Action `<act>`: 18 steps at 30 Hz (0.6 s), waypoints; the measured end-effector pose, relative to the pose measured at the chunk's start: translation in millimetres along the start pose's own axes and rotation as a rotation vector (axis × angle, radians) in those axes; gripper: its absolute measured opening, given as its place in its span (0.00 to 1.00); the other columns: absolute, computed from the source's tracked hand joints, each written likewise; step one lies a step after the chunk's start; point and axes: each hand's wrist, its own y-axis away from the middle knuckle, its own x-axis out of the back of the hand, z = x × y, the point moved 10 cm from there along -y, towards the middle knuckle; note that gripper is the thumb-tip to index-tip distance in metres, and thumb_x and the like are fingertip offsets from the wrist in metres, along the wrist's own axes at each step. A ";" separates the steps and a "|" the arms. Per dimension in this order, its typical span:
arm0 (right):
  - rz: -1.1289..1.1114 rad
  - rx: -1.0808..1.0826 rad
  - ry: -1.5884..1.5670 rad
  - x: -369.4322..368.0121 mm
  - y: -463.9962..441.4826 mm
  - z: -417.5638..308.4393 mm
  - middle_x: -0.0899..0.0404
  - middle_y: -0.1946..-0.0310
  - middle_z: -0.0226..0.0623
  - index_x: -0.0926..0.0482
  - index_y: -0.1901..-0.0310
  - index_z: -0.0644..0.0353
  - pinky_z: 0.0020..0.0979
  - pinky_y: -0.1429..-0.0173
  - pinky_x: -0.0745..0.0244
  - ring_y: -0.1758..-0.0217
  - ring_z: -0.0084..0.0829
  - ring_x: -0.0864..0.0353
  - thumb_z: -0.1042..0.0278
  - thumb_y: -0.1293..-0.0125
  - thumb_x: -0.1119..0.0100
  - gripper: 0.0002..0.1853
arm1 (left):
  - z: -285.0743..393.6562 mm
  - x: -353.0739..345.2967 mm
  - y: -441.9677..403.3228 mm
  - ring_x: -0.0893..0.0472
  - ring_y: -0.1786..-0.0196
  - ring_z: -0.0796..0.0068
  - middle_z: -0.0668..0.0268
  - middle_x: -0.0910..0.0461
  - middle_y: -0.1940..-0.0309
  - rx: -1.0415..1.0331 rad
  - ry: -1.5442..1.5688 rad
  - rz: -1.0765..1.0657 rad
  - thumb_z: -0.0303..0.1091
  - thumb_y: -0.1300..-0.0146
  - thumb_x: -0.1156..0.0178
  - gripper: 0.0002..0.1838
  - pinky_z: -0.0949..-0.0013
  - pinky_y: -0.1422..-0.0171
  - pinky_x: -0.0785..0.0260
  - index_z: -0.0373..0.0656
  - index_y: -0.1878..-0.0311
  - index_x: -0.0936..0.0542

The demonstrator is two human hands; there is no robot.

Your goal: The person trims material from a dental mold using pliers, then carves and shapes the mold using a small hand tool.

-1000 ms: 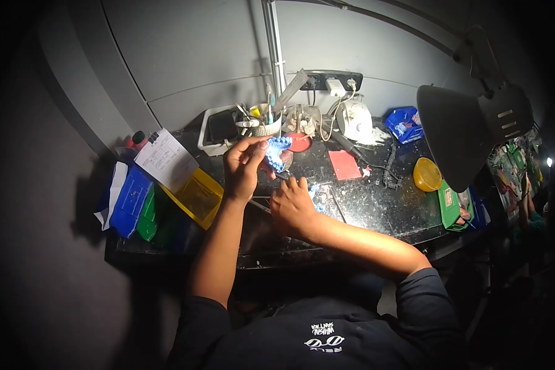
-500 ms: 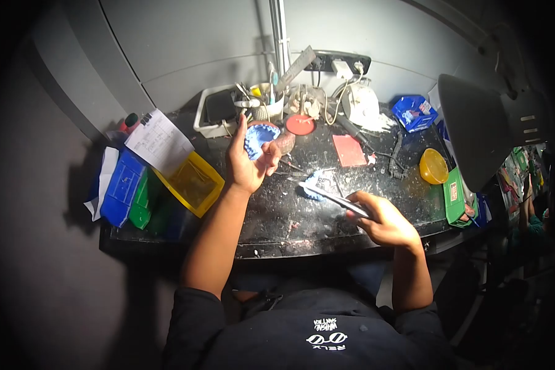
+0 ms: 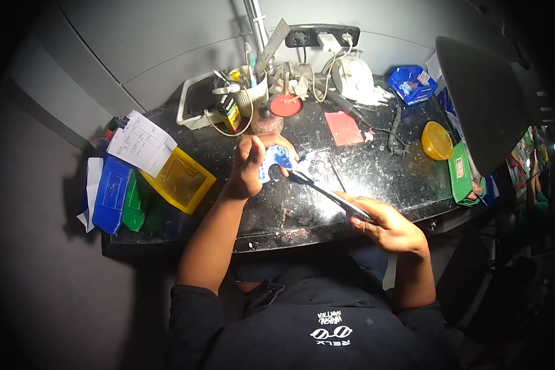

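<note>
My left hand (image 3: 248,168) holds up a blue dental model (image 3: 276,161) shaped like an arch, its fingers curled round the back and the thumb raised. In my right hand (image 3: 385,223) is a slim, knife-like metal tool (image 3: 330,195), gripped by its near end and slanting up to the left. The tool's far end is at the right side of the model; whether it touches cannot be made out. Behind that end, another blue and white piece (image 3: 311,159) lies on the black bench (image 3: 271,222), partly hidden.
A jar with a red top (image 3: 285,105) stands behind the hands, near a white holder of tools (image 3: 253,97). A red sheet (image 3: 344,128) and a yellow bowl (image 3: 436,140) lie rightward. A yellow tray (image 3: 179,182) with paper is left. A dark lamp shade (image 3: 475,105) overhangs the right.
The blue model has tilted and come lower and rightward in my left hand. My right hand has brought the tool's tip from over the bench piece to the held model. The view has shifted slightly.
</note>
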 end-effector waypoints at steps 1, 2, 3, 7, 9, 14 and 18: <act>-0.002 -0.002 -0.003 -0.2 -1.1 -0.6 0.21 0.47 0.44 0.35 0.21 0.57 0.35 0.38 0.29 0.50 0.36 0.24 0.77 0.23 0.44 0.30 | 0.8 -1.4 -0.2 0.16 0.70 0.72 0.57 0.16 0.68 -0.013 -0.027 -0.011 0.72 0.22 0.66 0.49 0.71 0.61 0.25 0.28 0.63 0.17; -0.005 -0.005 0.015 -0.2 -2.3 -1.7 0.22 0.47 0.44 0.35 0.21 0.57 0.34 0.39 0.29 0.50 0.36 0.25 0.77 0.23 0.45 0.30 | 1.7 -2.8 -0.4 0.17 0.70 0.72 0.57 0.17 0.68 -0.026 -0.055 -0.021 0.73 0.23 0.65 0.49 0.71 0.62 0.26 0.28 0.64 0.16; -0.008 -0.008 0.034 -0.8 -3.2 -1.8 0.22 0.48 0.45 0.35 0.21 0.57 0.34 0.39 0.29 0.50 0.36 0.25 0.77 0.24 0.45 0.30 | 1.5 -3.1 -0.6 0.17 0.70 0.72 0.57 0.17 0.68 -0.022 -0.055 -0.020 0.73 0.23 0.65 0.49 0.71 0.62 0.26 0.28 0.64 0.16; -0.007 -0.074 0.007 -2.9 -3.5 8.6 0.21 0.48 0.45 0.34 0.22 0.57 0.34 0.39 0.29 0.51 0.37 0.25 0.77 0.24 0.45 0.30 | 4.5 -4.7 -1.7 0.18 0.71 0.73 0.58 0.17 0.69 -0.054 -0.103 -0.027 0.74 0.24 0.64 0.49 0.70 0.64 0.28 0.29 0.65 0.16; 0.011 -0.031 0.023 -1.9 -4.2 5.6 0.21 0.50 0.45 0.34 0.22 0.57 0.34 0.39 0.29 0.51 0.37 0.25 0.78 0.24 0.44 0.30 | 6.3 -5.4 -1.4 0.19 0.71 0.73 0.58 0.17 0.69 -0.068 -0.122 -0.028 0.73 0.23 0.64 0.49 0.70 0.64 0.28 0.29 0.65 0.16; 0.063 -0.010 0.066 -2.8 -6.2 15.6 0.20 0.48 0.48 0.33 0.23 0.59 0.34 0.38 0.28 0.51 0.37 0.22 0.80 0.26 0.44 0.30 | 7.1 -3.8 0.6 0.20 0.72 0.73 0.59 0.19 0.71 -0.066 -0.180 0.011 0.74 0.25 0.60 0.47 0.70 0.65 0.30 0.30 0.67 0.17; 0.155 0.054 0.009 -3.5 -7.6 17.5 0.18 0.48 0.49 0.29 0.27 0.60 0.35 0.41 0.25 0.50 0.37 0.18 0.84 0.29 0.46 0.29 | 12.6 -5.7 -0.2 0.20 0.73 0.73 0.60 0.20 0.73 -0.102 -0.307 0.004 0.74 0.25 0.57 0.46 0.69 0.67 0.31 0.31 0.68 0.18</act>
